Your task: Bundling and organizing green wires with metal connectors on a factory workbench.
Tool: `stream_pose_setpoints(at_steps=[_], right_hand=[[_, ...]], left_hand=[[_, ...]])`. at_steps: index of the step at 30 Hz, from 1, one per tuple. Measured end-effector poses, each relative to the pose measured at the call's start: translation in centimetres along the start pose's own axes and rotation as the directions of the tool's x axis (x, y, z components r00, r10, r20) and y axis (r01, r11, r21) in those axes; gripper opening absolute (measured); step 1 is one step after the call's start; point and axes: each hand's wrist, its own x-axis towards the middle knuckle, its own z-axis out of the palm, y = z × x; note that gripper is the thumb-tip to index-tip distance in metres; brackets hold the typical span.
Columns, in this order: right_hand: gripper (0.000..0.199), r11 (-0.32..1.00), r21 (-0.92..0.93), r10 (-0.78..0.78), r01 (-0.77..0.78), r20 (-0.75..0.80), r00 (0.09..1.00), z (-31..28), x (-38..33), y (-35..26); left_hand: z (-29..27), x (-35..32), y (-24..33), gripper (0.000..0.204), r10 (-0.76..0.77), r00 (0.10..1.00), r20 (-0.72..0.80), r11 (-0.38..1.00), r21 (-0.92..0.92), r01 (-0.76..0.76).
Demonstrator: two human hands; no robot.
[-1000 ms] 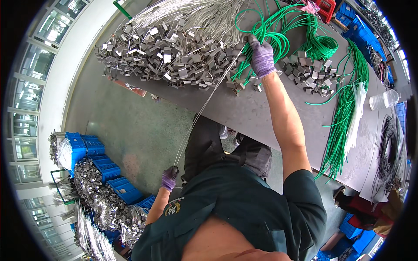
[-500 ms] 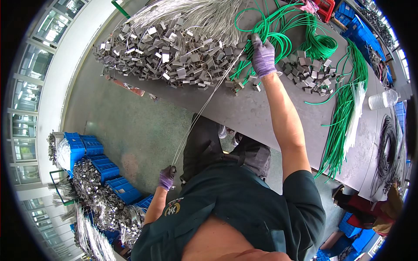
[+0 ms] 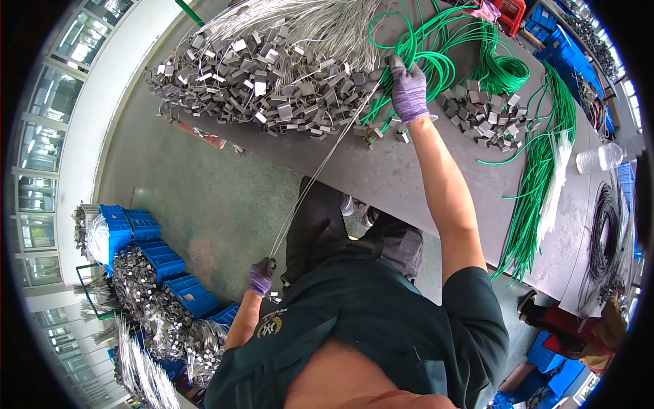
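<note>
My left hand (image 3: 260, 276), in a purple glove, is low beside my body, closed on the ends of a few thin silver wires (image 3: 303, 194). These run taut and slanting up over the table edge toward my right hand (image 3: 410, 94), also gloved. That hand is closed at the looped green cables (image 3: 407, 49); its fingertips are partly hidden, and I cannot tell whether the wires pass into its grip. A small metal piece (image 3: 274, 296) shows just beside my left hand. Left of my right hand lies a large heap of metal blocks with wires (image 3: 266, 88).
A smaller pile of metal blocks (image 3: 484, 116) lies right of my right arm on the grey table (image 3: 402, 177). Green cables (image 3: 528, 218), a clear bottle (image 3: 599, 158) and a dark wire coil (image 3: 603, 225) lie farther right. Blue crates (image 3: 193, 295) stand at lower left.
My right hand has shifted slightly left and down at the green cables. The small metal piece beside my left hand shows more clearly. The wires stay taut.
</note>
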Motion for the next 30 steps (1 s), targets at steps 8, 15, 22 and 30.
stream_pose_setpoints(at_steps=[8, 15, 22, 30], right_hand=[[0.029, 0.971, -0.198, -0.162, 0.133, -0.135, 0.978, -1.0, 1.2, 2.8], [0.032, 0.967, -0.255, -0.101, 0.026, -0.287, 0.953, -3.0, 2.5, 5.8], [0.033, 0.887, -0.462, -0.163, 0.002, -0.309, 0.937, -3.7, 2.9, 6.7], [0.030, 0.991, -0.102, 0.050, -0.087, -0.318, 0.947, -3.1, 2.4, 5.6]], left_hand=[[0.5, 0.2, -0.6, 0.046, -0.020, 0.999, 0.037, 1.000, 0.008, 0.020], [0.8, 0.0, -0.5, 0.047, -0.022, 0.997, 0.068, 0.999, 0.035, 0.019], [0.6, 0.0, -0.5, 0.045, -0.014, 0.996, 0.091, 0.997, 0.076, 0.007], [0.5, 0.3, 0.0, 0.041, 0.000, 0.998, 0.066, 1.000, 0.020, -0.001]])
